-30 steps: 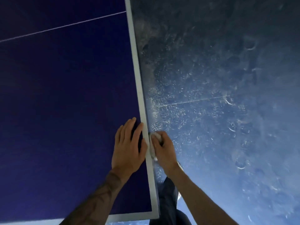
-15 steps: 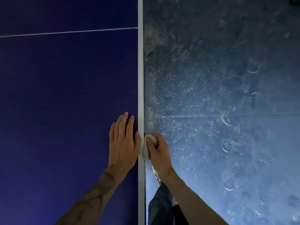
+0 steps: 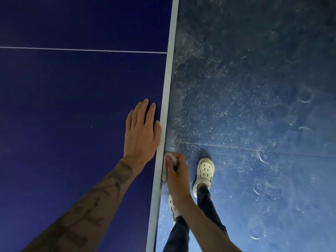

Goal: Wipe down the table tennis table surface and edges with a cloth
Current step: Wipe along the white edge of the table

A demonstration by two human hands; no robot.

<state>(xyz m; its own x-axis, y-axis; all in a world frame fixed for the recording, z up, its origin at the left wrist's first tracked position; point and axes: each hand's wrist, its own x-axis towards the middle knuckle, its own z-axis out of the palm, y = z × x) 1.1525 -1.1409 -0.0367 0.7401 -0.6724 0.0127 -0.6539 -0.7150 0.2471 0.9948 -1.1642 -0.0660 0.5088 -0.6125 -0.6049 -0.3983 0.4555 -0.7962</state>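
Cloth pressed to the table's right edge

Head view: the dark blue table tennis table (image 3: 72, 110) fills the left half, and its white border stripe (image 3: 165, 122) runs from near to far along its right edge. A thin white line (image 3: 81, 50) crosses the top at the far end. The left hand (image 3: 141, 131) lies flat on the blue surface with its fingers straight and relaxed, holding nothing, its thumb just beside the stripe. The right hand (image 3: 175, 179) is curled round a small white crumpled cloth (image 3: 171, 158) and holds it against the side edge of the table, nearer than the left hand. Right of the table lies a speckled blue floor (image 3: 254, 106), where a pale perforated clog (image 3: 204, 171) shows below dark trousers (image 3: 205, 199)
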